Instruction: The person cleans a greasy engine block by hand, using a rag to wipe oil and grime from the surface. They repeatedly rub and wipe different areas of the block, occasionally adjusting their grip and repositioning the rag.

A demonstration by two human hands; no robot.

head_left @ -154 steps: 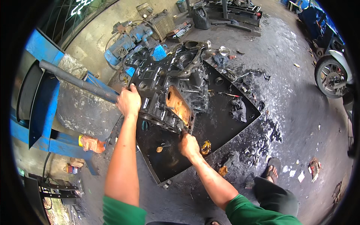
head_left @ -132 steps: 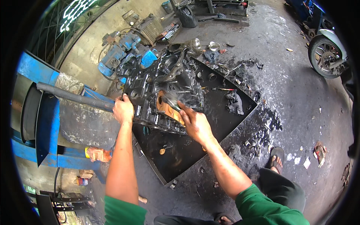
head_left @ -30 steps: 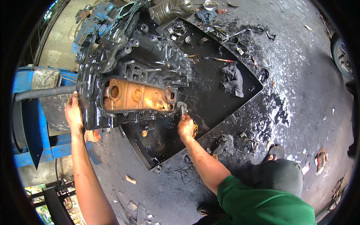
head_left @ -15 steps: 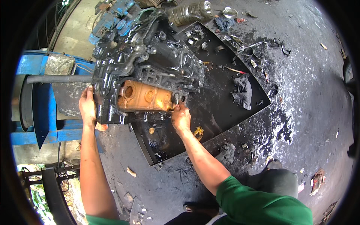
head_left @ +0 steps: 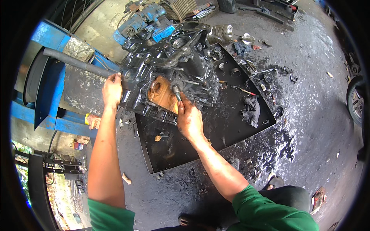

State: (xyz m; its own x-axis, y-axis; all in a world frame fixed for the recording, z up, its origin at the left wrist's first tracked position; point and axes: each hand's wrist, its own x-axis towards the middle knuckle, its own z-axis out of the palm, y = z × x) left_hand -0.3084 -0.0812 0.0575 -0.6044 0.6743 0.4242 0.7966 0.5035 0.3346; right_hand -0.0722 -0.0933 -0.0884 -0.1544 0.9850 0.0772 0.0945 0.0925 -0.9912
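A black, oily engine block is tilted above a flat black metal tray. In its near side is a recess with an orange-brown inner wall. My left hand grips the block's left edge, fingers curled, close to the end of a thick grey bar. My right hand is closed on a slim tool with a round metal end, held at the right side of the recess. My fingers hide most of its handle, and its exact kind does not show.
A blue metal frame stands at the left. On the tray lie a dark rag and a red-tipped stick. Beyond the block are a blue machine part and a plastic bottle. A wheel is at far right.
The whole view has shifted and turned, so the block appears farther right and smaller. My right hand has turned, tool tip now pointing up and left. My left hand stays at the block's edge.
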